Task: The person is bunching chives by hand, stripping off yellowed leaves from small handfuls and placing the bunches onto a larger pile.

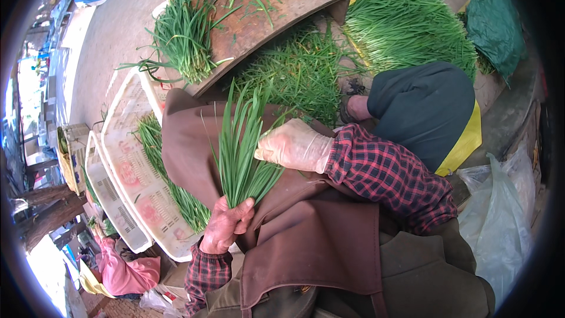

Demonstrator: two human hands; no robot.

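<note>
My bare left hand [226, 224] is closed round the lower end of a bunch of garlic chives [238, 153], held upright with the green leaves fanning out above the fist. On my right hand [294, 144] is a pale, stained glove. Its fingers are curled in at the bunch's right side, and a few chive leaves come out above and below them. The fingertips themselves are partly hidden. Beneath both hands a brown apron [318, 241] covers my lap.
To the left, white plastic crates [126, 123] hold more chives. Ahead, a bundle of chives [185, 38] lies on a worn board [253, 20], with loose trimmings [294, 70] below. At right are a large chive heap [406, 23] and plastic bags [497, 218]. Another person [126, 265] sits lower left.
</note>
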